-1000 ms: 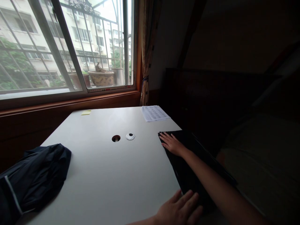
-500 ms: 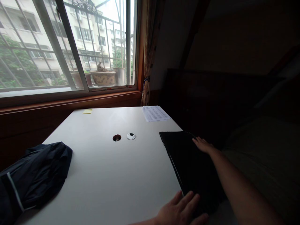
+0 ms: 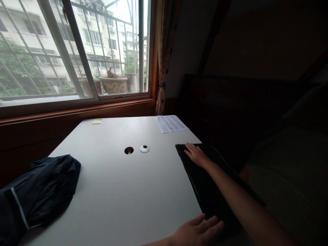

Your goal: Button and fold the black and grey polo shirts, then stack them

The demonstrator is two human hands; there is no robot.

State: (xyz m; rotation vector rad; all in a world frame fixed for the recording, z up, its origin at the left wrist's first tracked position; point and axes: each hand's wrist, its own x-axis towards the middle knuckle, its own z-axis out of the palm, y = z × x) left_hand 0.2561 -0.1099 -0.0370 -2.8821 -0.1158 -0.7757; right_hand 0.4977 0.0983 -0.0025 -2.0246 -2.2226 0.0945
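A flat black sheet, perhaps a plastic bag [image 3: 194,176], lies along the right edge of the white table [image 3: 123,194], and part of it reaches past that edge. My right hand [image 3: 196,155] rests flat on its far end, fingers stretched out. Down at the near end, my left hand [image 3: 198,230] lies with fingers extended over the sheet's left edge and the table. Neither hand grips anything. My right forearm covers part of the sheet, and its right side fades into shadow.
On the left lies a dark jacket-like cloth [image 3: 48,184]. Printed papers [image 3: 171,123] and a yellow sticky note [image 3: 96,121] are at the table's far side. Mid-table are a round cable hole [image 3: 128,150] and its white cover [image 3: 144,149]. A window [image 3: 115,51] is behind.
My right hand swept to the sheet's right edge, then came back left onto its far end. My left hand stayed at the near end, shifting slightly. The view turned a little left.
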